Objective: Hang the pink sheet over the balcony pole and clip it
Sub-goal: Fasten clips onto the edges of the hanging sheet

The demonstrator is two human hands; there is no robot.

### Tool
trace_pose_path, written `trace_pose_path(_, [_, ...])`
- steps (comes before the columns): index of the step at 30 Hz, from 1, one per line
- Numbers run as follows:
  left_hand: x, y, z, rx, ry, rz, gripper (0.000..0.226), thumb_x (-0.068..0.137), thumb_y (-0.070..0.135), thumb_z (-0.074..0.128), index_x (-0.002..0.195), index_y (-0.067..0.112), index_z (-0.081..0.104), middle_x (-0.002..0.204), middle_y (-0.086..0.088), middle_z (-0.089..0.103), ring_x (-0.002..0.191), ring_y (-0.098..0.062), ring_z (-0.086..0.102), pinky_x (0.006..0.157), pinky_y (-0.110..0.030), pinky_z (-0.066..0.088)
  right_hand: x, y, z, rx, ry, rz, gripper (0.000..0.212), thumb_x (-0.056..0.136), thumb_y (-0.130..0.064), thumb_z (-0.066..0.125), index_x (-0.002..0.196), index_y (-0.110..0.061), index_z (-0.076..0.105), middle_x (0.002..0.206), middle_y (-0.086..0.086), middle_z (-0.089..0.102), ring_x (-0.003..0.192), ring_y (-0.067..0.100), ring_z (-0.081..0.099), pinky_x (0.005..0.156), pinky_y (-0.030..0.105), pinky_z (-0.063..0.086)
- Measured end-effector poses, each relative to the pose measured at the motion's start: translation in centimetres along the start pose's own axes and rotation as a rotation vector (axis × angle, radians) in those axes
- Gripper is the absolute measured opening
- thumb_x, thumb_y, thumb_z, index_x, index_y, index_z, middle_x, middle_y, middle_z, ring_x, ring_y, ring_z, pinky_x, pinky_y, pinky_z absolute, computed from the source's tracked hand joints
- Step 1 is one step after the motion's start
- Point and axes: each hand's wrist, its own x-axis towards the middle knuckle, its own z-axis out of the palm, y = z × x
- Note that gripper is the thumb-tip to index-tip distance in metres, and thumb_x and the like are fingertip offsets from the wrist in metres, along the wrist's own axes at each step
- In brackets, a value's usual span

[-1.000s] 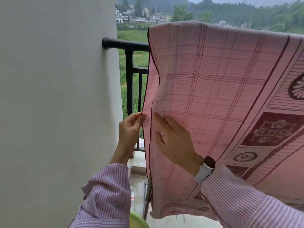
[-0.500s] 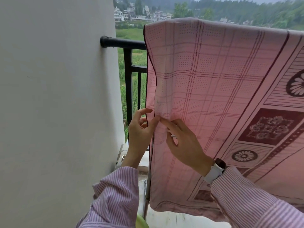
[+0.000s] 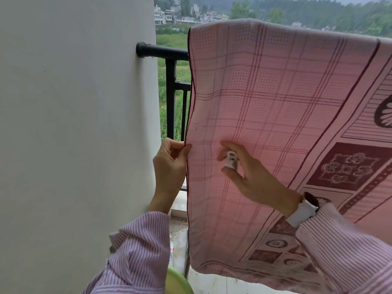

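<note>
Two hands working at the sheet's edge

Pink sheet point(image 3: 275, 128) is hanging draped over the black balcony pole point(image 3: 163, 51). The left hand point(image 3: 169, 166) is pinching its left edge; the right hand point(image 3: 252, 175), against the fabric, is holding a white clip point(image 3: 231, 159) between thumb and fingers.

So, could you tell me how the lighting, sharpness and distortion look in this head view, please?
Head view: soft overcast daylight, no hard shadows or glare; the pink sheet glows, lit from behind; wide-angle bend curves its top edge; distant hillside looks hazy; both hands sharp.
</note>
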Motion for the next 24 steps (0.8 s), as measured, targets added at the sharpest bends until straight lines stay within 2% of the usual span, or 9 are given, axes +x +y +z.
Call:
trace_pose_path(3, [-0.3, -0.1, 0.5, -0.042, -0.009, -0.037, 0.019, 0.081, 0.009, 0.065, 0.08, 0.022, 0.052, 0.071, 0.003, 0.062, 0.066, -0.007, 0.061, 0.064, -0.018, 0.051, 1.5, -2.1, -1.8, -0.016, -0.013, -0.04, 0.046, 0.084, -0.047, 0.041, 0.124, -0.023, 0.037, 0.107, -0.006, 0.057, 0.086, -0.001, 0.053, 0.077, 0.008, 0.041])
trace_pose_path(6, [-0.4, -0.2, 0.9, -0.039, -0.026, -0.044, 0.014, 0.084, 0.011, 0.061, 0.098, 0.014, 0.058, 0.078, 0.001, 0.066, 0.072, -0.009, 0.063, 0.068, -0.019, 0.053, 3.6, -4.5, -3.7, 0.037, -0.008, -0.084, 0.034, 0.081, -0.04, 0.051, 0.112, -0.029, 0.045, 0.099, -0.009, 0.049, 0.083, 0.003, 0.055, 0.074, 0.017, 0.05])
trace_pose_path(8, [-0.6, -0.1, 1.4, 0.028, -0.02, -0.001, 0.011, 0.089, 0.011, 0.054, 0.096, 0.007, 0.061, 0.077, 0.008, 0.061, 0.068, 0.003, 0.058, 0.062, -0.01, 0.047, 5.0, -5.7, -4.7, 0.048, -0.003, -0.121, 0.028, 0.082, -0.023, 0.058, 0.108, -0.02, 0.049, 0.104, 0.0, 0.048, 0.092, 0.012, 0.058, 0.082, 0.022, 0.053])
trace_pose_path(10, [-1.0, -0.1, 1.7, 0.085, -0.003, 0.025, 0.008, 0.091, 0.013, 0.05, 0.091, 0.008, 0.056, 0.074, 0.013, 0.055, 0.064, 0.005, 0.054, 0.056, -0.007, 0.043, 6.1, -6.5, -5.7, -0.009, -0.031, -0.126, 0.03, 0.082, -0.009, 0.061, 0.11, -0.009, 0.052, 0.107, 0.003, 0.052, 0.096, 0.016, 0.061, 0.085, 0.022, 0.053])
trace_pose_path(15, [-0.8, -0.2, 1.3, 0.091, -0.01, 0.019, 0.002, 0.089, 0.014, 0.054, 0.088, 0.016, 0.055, 0.081, 0.001, 0.059, 0.073, -0.011, 0.058, 0.064, -0.013, 0.048, 8.8, -8.3, -7.4, -0.37, -0.125, -0.258, 0.037, 0.076, -0.02, 0.07, 0.109, -0.007, 0.06, 0.103, 0.002, 0.059, 0.089, 0.015, 0.059, 0.079, 0.015, 0.051])
trace_pose_path(17, [-0.9, -0.1, 1.1, 0.076, 0.006, 0.018, 0.004, 0.087, 0.012, 0.057, 0.088, 0.016, 0.057, 0.08, 0.003, 0.06, 0.072, -0.007, 0.056, 0.064, -0.009, 0.046, 9.7, -9.0, -7.4, -0.478, -0.207, -0.304, 0.036, 0.076, -0.021, 0.069, 0.11, -0.008, 0.062, 0.101, -0.001, 0.052, 0.087, 0.014, 0.052, 0.076, 0.014, 0.046])
trace_pose_path(18, [-0.9, 0.0, 1.1, 0.068, 0.01, 0.015, 0.005, 0.087, 0.012, 0.058, 0.088, 0.016, 0.057, 0.08, 0.003, 0.06, 0.072, -0.006, 0.056, 0.064, -0.008, 0.045, 10.0, -9.3, -7.3, -0.524, -0.249, -0.308, 0.033, 0.079, -0.02, 0.068, 0.11, -0.01, 0.062, 0.099, -0.002, 0.05, 0.085, 0.014, 0.05, 0.074, 0.019, 0.047])
trace_pose_path(20, [-1.1, -0.1, 1.0, 0.062, 0.003, 0.014, 0.005, 0.086, 0.013, 0.059, 0.088, 0.017, 0.058, 0.079, 0.003, 0.061, 0.072, -0.005, 0.057, 0.065, -0.009, 0.046, 10.5, -9.7, -6.8, -0.597, -0.32, -0.288, 0.026, 0.083, -0.021, 0.063, 0.106, -0.011, 0.064, 0.094, -0.003, 0.051, 0.08, 0.014, 0.051, 0.069, 0.024, 0.049])
trace_pose_path(24, [-1.3, -0.3, 0.6, 0.076, -0.003, 0.036, 0.008, 0.082, 0.013, 0.064, 0.087, 0.017, 0.059, 0.078, 0.009, 0.061, 0.071, 0.003, 0.057, 0.067, -0.007, 0.046, 11.3, -9.6, -5.8, -0.639, -0.414, -0.231, 0.021, 0.085, -0.021, 0.06, 0.101, -0.009, 0.067, 0.084, -0.005, 0.049, 0.075, 0.012, 0.052, 0.062, 0.023, 0.045])
